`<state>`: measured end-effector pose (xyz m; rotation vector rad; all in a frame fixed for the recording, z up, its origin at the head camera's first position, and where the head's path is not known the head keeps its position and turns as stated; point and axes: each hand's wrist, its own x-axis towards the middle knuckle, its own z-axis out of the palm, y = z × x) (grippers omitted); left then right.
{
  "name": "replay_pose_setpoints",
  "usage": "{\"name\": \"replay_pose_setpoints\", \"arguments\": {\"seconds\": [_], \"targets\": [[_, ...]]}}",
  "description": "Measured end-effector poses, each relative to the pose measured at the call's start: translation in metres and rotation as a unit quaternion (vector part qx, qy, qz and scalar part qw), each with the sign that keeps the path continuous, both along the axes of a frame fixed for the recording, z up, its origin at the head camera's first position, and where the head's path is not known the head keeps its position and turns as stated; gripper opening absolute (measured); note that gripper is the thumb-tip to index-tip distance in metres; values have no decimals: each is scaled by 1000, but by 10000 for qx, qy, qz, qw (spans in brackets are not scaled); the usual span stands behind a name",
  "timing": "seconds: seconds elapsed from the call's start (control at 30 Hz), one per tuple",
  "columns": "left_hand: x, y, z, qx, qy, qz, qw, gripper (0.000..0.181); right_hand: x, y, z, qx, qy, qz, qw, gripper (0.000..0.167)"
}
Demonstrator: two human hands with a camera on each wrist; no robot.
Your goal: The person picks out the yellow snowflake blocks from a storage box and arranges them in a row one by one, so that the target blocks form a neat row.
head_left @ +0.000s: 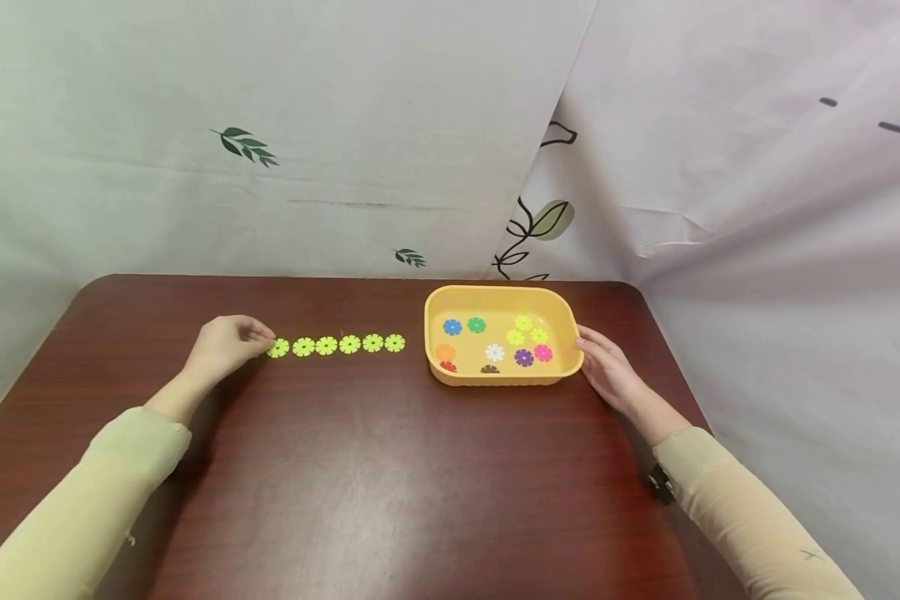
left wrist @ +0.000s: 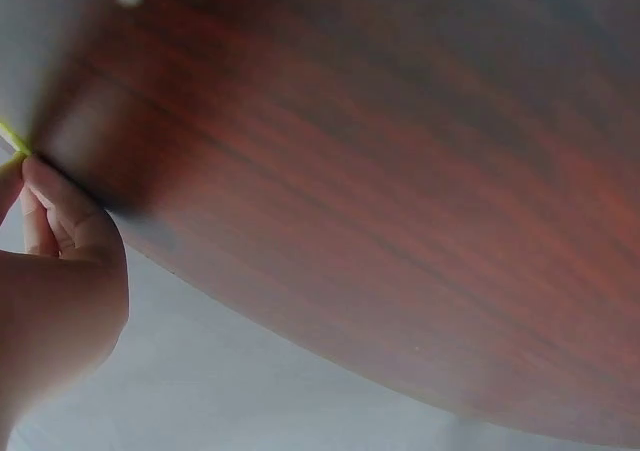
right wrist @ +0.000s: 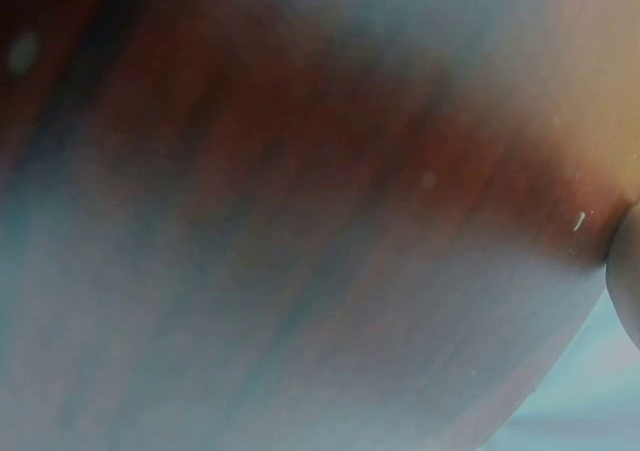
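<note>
Several yellow-green flower discs [head_left: 326, 345] lie in a straight row on the dark red table [head_left: 390, 467]. At the row's left end my left hand [head_left: 223, 348] pinches the last disc [head_left: 279, 348] between thumb and finger; the left wrist view shows the yellow edge [left wrist: 14, 139] of that disc at the fingertips of the hand [left wrist: 70, 271]. My right hand [head_left: 613, 372] rests with extended fingers against the right side of a yellow basket [head_left: 502, 380]. In the right wrist view only a bit of the hand [right wrist: 626, 276] shows, beside the basket's wall [right wrist: 610, 91].
Inside the basket lie loose discs: blue [head_left: 452, 327], green [head_left: 476, 325], white [head_left: 495, 352], purple [head_left: 523, 357], pink [head_left: 543, 352], several yellow [head_left: 522, 322], orange [head_left: 445, 352], and red and brown ones. A pale curtain [head_left: 330, 150] with leaf prints hangs behind the table.
</note>
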<state>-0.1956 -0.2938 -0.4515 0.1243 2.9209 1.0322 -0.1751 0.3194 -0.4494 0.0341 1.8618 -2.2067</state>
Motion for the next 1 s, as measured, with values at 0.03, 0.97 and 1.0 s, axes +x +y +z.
{"name": "replay_pose_setpoints", "arguments": {"seconds": [0.03, 0.97, 1.0], "targets": [[0, 0, 0, -3, -8, -1, 10000, 18, 0, 0, 0, 25, -5, 6, 10000, 54], [-3, -2, 6, 1289, -808, 164, 9882, 38, -2, 0, -2, 63, 2, 31, 10000, 56], [-3, -1, 7, 1508, -881, 167, 9845, 41, -1, 0, -1, 70, -16, 21, 10000, 58]]}}
